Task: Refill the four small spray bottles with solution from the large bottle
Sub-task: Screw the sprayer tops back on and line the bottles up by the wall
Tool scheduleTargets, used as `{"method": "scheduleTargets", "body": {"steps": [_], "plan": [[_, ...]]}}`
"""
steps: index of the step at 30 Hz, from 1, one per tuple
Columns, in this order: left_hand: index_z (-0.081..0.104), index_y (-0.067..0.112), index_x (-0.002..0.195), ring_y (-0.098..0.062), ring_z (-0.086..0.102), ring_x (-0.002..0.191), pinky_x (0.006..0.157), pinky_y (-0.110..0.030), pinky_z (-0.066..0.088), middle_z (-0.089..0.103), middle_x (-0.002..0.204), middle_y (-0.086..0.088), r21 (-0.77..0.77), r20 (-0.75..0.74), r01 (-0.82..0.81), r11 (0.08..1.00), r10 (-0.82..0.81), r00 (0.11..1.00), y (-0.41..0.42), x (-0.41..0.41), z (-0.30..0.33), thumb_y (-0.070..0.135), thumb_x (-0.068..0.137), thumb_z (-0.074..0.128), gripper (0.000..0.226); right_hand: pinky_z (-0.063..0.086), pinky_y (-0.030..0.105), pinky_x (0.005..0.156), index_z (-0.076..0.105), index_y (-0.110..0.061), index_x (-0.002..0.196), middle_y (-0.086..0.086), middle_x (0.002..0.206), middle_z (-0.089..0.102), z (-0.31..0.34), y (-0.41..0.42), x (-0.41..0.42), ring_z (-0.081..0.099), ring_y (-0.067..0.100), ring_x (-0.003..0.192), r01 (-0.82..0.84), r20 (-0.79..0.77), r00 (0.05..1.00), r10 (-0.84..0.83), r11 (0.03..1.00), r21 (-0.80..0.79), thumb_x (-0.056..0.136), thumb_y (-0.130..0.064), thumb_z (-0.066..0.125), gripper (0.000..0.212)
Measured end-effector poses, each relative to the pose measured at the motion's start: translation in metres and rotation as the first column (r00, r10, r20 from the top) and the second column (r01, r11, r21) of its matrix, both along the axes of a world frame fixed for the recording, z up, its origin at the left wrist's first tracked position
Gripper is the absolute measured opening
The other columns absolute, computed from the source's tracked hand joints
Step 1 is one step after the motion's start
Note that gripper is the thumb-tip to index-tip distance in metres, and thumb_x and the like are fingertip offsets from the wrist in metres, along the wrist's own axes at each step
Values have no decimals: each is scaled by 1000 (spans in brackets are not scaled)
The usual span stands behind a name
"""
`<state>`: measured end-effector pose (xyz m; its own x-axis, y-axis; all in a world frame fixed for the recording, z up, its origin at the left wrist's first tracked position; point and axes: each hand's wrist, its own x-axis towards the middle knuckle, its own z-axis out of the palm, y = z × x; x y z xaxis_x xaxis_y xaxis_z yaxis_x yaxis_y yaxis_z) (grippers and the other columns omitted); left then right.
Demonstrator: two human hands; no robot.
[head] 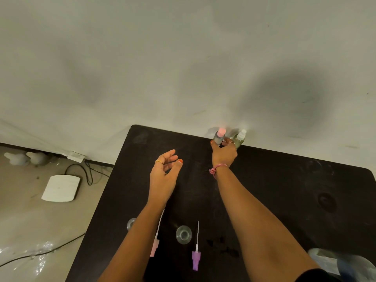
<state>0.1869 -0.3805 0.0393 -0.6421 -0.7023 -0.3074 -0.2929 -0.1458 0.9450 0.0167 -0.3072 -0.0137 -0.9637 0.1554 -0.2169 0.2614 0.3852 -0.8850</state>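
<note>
Right hand [223, 152] has its grip on the pink-capped bottle [219, 136] at the desk's [284, 180] far edge, beside the white-capped one [240, 137]. Left hand [162, 176] hovers open-fingered, holding nothing. Keep it upright and don't knock its neighbour.

1. Left hand [162, 176]: a thin gold ring on one finger; orange polish on the thumbnail.
2. Right hand [223, 152]: a slim ring on one finger; orange polish on a visible nail.
3. Right wrist: a pink knotted thread bracelet [216, 167] with loose ends.
4. Both forearms bare.
5. A black sleeve edge [313, 276] at the right upper arm.
</note>
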Motion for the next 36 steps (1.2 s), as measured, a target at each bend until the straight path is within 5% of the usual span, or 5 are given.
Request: {"method": "scheduleTargets", "body": {"steps": [6, 11, 21, 26, 36], "plan": [[56, 26, 123, -8, 62, 104, 98, -39, 51, 63, 111, 8, 0, -22, 8, 1000, -8, 1000, 4, 9, 5, 19, 90, 64, 35, 42, 20, 84, 53, -6, 128, 10, 123, 59, -3, 16, 17, 57, 19, 111, -47, 42, 998, 48, 999, -26, 80, -12, 73, 52], [57, 24, 122, -5, 63, 102, 98, -34, 51, 64, 110, 7, 7, -41, 27, 1000, -27, 999, 12, 30, 9, 15, 89, 64, 35, 47, 6, 67, 57, -11, 122, 3, 115, 62, -1, 53, 59, 62, 6, 86, -140, 24, 989, 143, 985, -98, 81, -7, 72, 44], [57, 29, 115, -4, 63, 102, 92, -22, 49, 65, 110, 4, 32, -31, 57, 998, -56, 998, 45, 87, 8, 13, 89, 64, 31, 47, 6, 80, 60, -24, 114, -12, 106, 62, 20, 136, 159, 62, -5, 93, -500, -44, 865, 500, 866, 27, 86, -7, 65, 33], [56, 29, 117, -4, 61, 106, 90, -20, 47, 63, 113, 6, 49, -7, 56, 997, -55, 998, 62, 117, 5, 8, 92, 59, 33, 53, 22, 84, 64, -20, 114, -9, 109, 61, 6, 168, 198, 64, 2, 91, -689, -93, 681, 726, 679, 253, 89, -7, 60, 28], [55, 24, 124, -8, 57, 113, 101, -26, 43, 61, 121, 4, 78, 53, 5, 997, -9, 999, 87, 165, 4, 0, 91, 54, 41, 50, 34, 90, 51, -16, 131, 2, 137, 45, 4, 177, 243, 56, 22, 109, -752, 166, 215, 962, 55, 657, 98, -18, 43, 35]]}}
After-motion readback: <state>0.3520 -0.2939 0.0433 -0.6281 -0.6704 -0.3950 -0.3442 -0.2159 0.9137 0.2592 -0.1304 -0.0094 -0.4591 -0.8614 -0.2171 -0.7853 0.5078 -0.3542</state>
